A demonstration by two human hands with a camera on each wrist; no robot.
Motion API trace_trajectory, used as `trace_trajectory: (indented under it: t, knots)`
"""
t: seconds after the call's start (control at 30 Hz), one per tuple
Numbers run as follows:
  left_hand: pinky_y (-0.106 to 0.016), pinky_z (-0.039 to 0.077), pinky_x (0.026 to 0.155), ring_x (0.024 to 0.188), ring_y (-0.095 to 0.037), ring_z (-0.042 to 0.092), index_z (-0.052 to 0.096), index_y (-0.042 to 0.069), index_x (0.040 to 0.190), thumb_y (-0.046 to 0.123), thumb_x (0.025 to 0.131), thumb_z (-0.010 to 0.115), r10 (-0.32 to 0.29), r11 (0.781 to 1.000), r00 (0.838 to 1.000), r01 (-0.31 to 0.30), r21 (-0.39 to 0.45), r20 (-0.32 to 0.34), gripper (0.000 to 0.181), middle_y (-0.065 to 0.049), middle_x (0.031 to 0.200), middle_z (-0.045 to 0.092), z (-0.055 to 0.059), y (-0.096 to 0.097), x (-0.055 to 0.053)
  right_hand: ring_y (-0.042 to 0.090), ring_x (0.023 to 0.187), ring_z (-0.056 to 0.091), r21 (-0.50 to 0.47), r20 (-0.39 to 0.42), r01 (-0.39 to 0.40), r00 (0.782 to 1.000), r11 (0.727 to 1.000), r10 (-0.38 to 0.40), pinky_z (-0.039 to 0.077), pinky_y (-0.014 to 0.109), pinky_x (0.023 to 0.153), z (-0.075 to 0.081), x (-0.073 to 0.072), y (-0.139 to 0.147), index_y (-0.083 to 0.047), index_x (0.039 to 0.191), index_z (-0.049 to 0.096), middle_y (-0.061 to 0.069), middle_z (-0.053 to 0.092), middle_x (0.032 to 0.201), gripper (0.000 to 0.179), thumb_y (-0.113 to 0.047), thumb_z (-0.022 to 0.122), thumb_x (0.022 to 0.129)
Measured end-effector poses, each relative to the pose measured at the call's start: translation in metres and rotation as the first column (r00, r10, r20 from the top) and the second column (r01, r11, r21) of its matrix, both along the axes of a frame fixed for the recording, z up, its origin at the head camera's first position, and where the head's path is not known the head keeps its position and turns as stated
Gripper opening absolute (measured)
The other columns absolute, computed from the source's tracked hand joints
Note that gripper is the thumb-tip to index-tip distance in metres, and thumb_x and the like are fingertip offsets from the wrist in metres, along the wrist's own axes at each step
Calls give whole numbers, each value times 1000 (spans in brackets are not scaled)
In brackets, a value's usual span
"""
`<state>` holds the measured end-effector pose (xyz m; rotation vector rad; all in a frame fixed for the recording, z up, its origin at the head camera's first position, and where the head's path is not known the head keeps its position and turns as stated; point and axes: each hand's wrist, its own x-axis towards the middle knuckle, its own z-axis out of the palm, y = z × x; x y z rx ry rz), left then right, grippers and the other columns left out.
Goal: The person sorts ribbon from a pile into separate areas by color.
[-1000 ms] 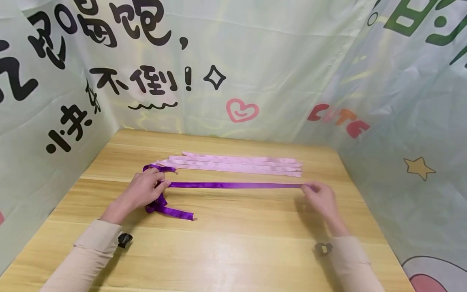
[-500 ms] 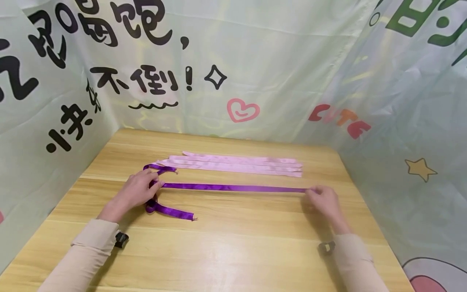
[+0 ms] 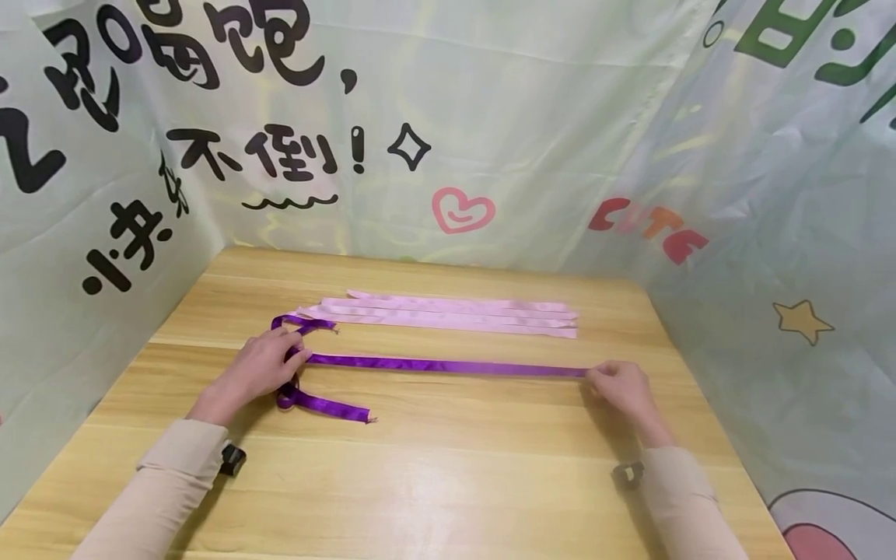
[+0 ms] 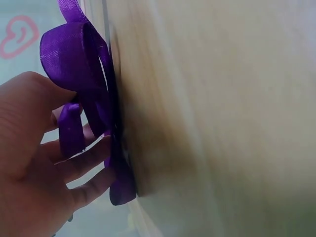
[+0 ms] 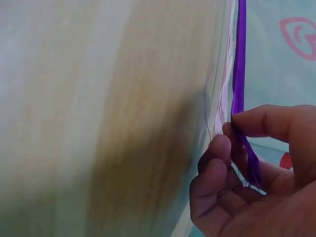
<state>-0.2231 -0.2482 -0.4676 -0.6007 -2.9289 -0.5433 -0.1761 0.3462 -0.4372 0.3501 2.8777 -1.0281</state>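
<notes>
A purple ribbon (image 3: 448,365) stretches nearly straight between the two hands, low over the wooden table. My right hand (image 3: 619,389) pinches its right end between thumb and forefinger; in the right wrist view a frayed tail (image 5: 253,170) hangs inside the palm. At the other end my left hand (image 3: 259,365) pinches the ribbon with thumb and fingers. More purple ribbon (image 4: 71,54) loops around the left fingers in the left wrist view. Loose purple ends (image 3: 336,407) lie beside the left hand, toward the front and the back.
Several light pink ribbon strips (image 3: 448,315) lie side by side behind the purple one. The wooden table (image 3: 420,482) is bordered by a printed cloth backdrop (image 3: 532,140) at the back and both sides.
The right hand has moved slightly right and toward the front with the ribbon end. The left hand has shifted a little left, and the stretched ribbon now slants forward on the right.
</notes>
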Motion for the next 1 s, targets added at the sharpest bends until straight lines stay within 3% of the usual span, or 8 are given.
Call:
trace_trajectory:
  t: [0.47,0.77,0.9,1.0]
  knots:
    - [-42,47,67,73,-20,53,65,14,79,18,95,77,-4,997,1000,2,-72,-28,20,0,75,59,-1,3,-4,21,75,61,-16,10,-19,1000,1000,20,51,30,66,-4,-4,2,11,105,73,10,71,79,30,-16,67,93]
    - [-47,48,69,74,-23,55,66,13,79,17,94,77,30,996,999,-31,-80,-18,18,0,74,60,-1,5,-5,22,73,59,5,19,-30,999,1000,30,49,31,64,-8,-6,3,9,101,73,10,68,76,24,-14,69,94]
    - [-48,48,69,74,-24,56,66,13,80,18,93,77,44,995,999,-47,-90,-25,18,0,73,61,-1,6,-5,22,73,60,12,13,-29,999,1000,29,49,32,63,-8,-6,1,9,101,72,12,69,80,22,-12,70,93]
    - [-51,50,70,77,-28,60,67,12,85,19,93,78,47,992,998,-52,-115,-52,15,-4,80,65,1,8,-2,25,74,65,39,-7,-17,1000,999,17,52,35,66,-5,-5,-1,10,108,68,20,72,87,29,-13,71,92]
